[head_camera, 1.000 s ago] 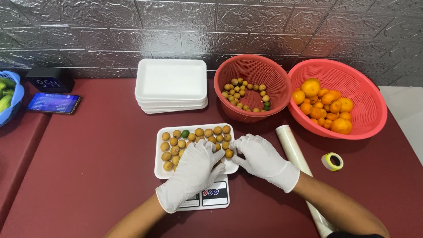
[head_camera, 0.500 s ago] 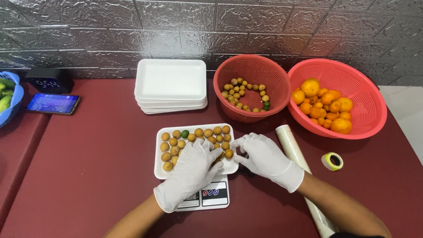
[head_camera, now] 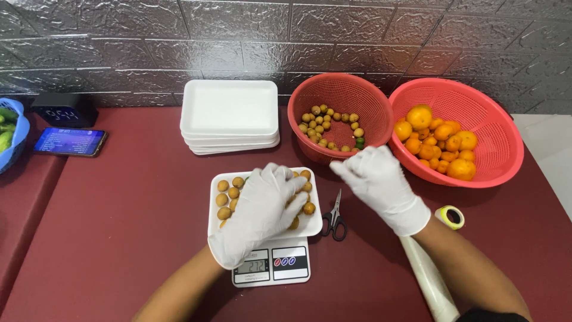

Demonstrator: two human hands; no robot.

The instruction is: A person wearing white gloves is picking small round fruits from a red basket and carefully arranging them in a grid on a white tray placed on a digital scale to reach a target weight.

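A white foam tray [head_camera: 312, 222] holding several small brown round fruits [head_camera: 224, 200] rests on a white digital kitchen scale [head_camera: 271, 266]. My left hand [head_camera: 257, 211], in a white glove, lies flat over the fruits on the tray. My right hand [head_camera: 378, 183], also gloved, hovers with curled fingers between the tray and the smaller red basket [head_camera: 342, 98], which holds more of the same brown fruits [head_camera: 329, 127]. Whether it pinches a fruit I cannot see. Black-handled scissors [head_camera: 335, 217] lie just right of the tray.
A stack of empty white foam trays [head_camera: 230, 113] sits behind the scale. A larger red basket [head_camera: 476, 113] holds oranges [head_camera: 439, 139]. A roll of clear film [head_camera: 430, 280] and a tape roll [head_camera: 450, 216] lie at right. At left are a phone [head_camera: 70, 142], a black clock [head_camera: 63, 108] and a blue basket [head_camera: 16, 140].
My right hand has lifted off the tray's right edge and moved up and right toward the smaller red basket, uncovering the scissors. My left hand stays spread on the fruits.
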